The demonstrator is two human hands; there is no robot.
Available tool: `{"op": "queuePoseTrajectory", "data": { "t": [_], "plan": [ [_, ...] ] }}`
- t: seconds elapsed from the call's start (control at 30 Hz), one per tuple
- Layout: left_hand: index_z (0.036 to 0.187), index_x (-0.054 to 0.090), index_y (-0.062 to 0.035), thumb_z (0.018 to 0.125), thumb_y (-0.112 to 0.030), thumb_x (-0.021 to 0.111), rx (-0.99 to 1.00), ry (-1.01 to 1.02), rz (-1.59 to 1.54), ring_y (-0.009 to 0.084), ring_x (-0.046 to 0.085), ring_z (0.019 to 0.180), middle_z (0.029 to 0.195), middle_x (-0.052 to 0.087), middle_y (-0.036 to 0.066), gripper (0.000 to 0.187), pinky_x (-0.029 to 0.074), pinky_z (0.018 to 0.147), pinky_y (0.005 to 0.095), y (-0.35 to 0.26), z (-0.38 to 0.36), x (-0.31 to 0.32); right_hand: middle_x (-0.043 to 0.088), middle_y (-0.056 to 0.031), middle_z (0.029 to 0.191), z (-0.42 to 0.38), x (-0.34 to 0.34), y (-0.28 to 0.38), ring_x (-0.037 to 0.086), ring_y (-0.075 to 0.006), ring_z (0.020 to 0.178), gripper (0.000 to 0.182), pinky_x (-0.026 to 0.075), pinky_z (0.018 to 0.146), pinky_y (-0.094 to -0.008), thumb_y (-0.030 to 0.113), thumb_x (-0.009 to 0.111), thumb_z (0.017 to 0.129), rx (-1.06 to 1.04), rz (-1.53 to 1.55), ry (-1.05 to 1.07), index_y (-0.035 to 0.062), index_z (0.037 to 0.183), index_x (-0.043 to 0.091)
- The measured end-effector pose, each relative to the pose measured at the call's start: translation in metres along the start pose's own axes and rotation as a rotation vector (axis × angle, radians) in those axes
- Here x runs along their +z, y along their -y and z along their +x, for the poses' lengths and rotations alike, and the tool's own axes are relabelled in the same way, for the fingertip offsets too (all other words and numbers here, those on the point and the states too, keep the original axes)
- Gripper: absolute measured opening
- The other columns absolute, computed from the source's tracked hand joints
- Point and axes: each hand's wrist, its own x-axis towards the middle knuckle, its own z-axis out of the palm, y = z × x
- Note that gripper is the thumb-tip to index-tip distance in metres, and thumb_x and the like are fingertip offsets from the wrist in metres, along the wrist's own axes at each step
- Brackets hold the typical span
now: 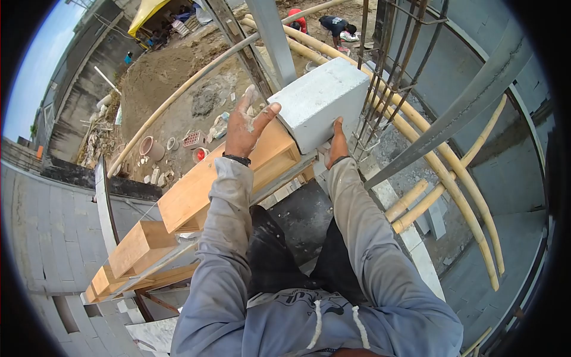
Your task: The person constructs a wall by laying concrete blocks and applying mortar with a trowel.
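A pale grey lightweight concrete block [324, 98] rests at the right end of a row of wooden box-shaped pieces. My left hand [245, 128], dusted with white powder, is open over the nearest wooden piece [208, 178]. Its fingers stretch away from me and the thumb points at the block's left end. My right hand [337, 147] grips the block's near lower side, thumb up against the face and the other fingers partly hidden at the bottom edge.
Vertical rebar [395, 65] stands just right of the block. Bamboo poles [443, 160] cross on the right, behind a slanted metal post [458, 107]. Below on the ground lie a bucket [151, 149] and a red crate [193, 139]. Two people [336, 27] bend down at the far side.
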Motion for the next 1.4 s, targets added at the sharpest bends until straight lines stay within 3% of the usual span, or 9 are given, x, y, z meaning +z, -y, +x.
{"op": "queuePoseTrajectory", "data": {
  "t": [0.2,0.33,0.4,0.5,0.7,1.0,1.1,1.17,1.4],
  "plan": [
    [0.142,0.015,0.0096,0.062,-0.053,0.081,-0.017,0.131,-0.017,0.0386,0.031,0.134,0.14,0.034,0.032,0.122,0.026,0.11,0.041,0.008,-0.017,0.021,0.026,-0.0089,0.148,-0.001,0.0,-0.004,0.025,-0.0287,0.136,0.081,0.024,0.105,-0.0566,0.066,0.037,0.089,-0.066,-0.027,0.004,0.0117,0.147,0.02],
    [0.142,0.009,0.0103,0.059,-0.054,0.082,-0.058,0.169,0.0,0.0393,0.027,0.136,0.142,0.029,0.033,0.128,0.023,0.111,0.041,0.013,-0.022,0.022,0.031,-0.0077,0.145,-0.001,0.002,-0.006,0.029,-0.0265,0.133,0.079,0.027,0.104,-0.0534,0.068,0.036,0.089,-0.077,-0.032,-0.013,0.0142,0.145,0.024],
    [0.142,0.005,0.0117,0.055,-0.054,0.084,0.096,0.187,0.111,0.0396,0.023,0.137,0.143,0.023,0.035,0.134,0.02,0.112,0.0401,0.021,-0.022,0.035,0.032,-0.0068,0.145,-0.002,0.003,-0.006,0.03,-0.0258,0.133,0.079,0.027,0.104,-0.0525,0.068,0.037,0.088,-0.071,-0.038,-0.013,0.0152,0.145,0.025],
    [0.141,0.003,0.013,0.054,-0.054,0.085,0.015,0.199,0.042,0.0392,0.02,0.138,0.144,0.02,0.035,0.137,0.018,0.113,0.0386,0.025,-0.018,0.04,0.033,-0.0051,0.144,-0.001,0.005,-0.006,0.03,-0.0248,0.132,0.078,0.028,0.104,-0.0512,0.069,0.037,0.088,-0.066,-0.042,-0.021,0.0166,0.145,0.026],
    [0.141,0.015,0.011,0.055,-0.053,0.084,0.017,0.252,0.091,0.0413,0.031,0.133,0.139,0.032,0.035,0.128,0.024,0.111,0.0393,0.029,-0.009,0.034,0.032,-0.0037,0.144,-0.002,0.006,-0.008,0.03,-0.0246,0.132,0.077,0.029,0.104,-0.0504,0.068,0.04,0.088,-0.084,-0.033,-0.051,0.0167,0.144,0.027],
    [0.141,0.015,0.0093,0.05,-0.063,0.081,0.011,0.29,0.278,0.0406,0.033,0.133,0.141,0.034,0.03,0.134,0.008,0.113,0.0512,0.026,-0.008,0.032,0.024,-0.0064,0.15,0.005,-0.001,-0.01,0.025,-0.0287,0.136,0.085,0.026,0.106,-0.051,0.07,0.039,0.086,-0.092,-0.102,-0.027,0.0149,0.147,0.02],
    [0.142,0.014,0.008,0.05,-0.067,0.078,0.032,0.186,0.308,0.0396,0.031,0.134,0.142,0.032,0.029,0.135,0.007,0.112,0.0559,0.026,-0.02,0.033,0.018,-0.0073,0.152,0.006,-0.004,-0.007,0.021,-0.0312,0.137,0.089,0.022,0.107,-0.0517,0.072,0.038,0.085,-0.077,-0.172,-0.017,0.0143,0.148,0.017],
    [0.143,0.012,0.0079,0.05,-0.074,0.072,0.102,-0.019,0.347,0.0402,0.044,0.124,0.129,0.046,0.028,0.137,0.013,0.107,0.063,0.033,-0.03,0.036,0.018,-0.0078,0.152,0.004,-0.005,-0.004,0.02,-0.0318,0.138,0.091,0.02,0.107,-0.0518,0.074,0.038,0.084,-0.036,-0.212,-0.03,0.0137,0.148,0.017],
    [0.143,0.01,0.0073,0.052,-0.076,0.069,0.108,-0.081,0.316,0.0408,0.043,0.124,0.13,0.045,0.028,0.137,0.013,0.106,0.065,0.034,-0.035,0.037,0.02,-0.0082,0.152,0.012,-0.007,-0.008,0.019,-0.0313,0.138,0.09,0.02,0.108,-0.0514,0.074,0.04,0.083,-0.059,-0.19,-0.047,0.014,0.147,0.02]
  ]
}}
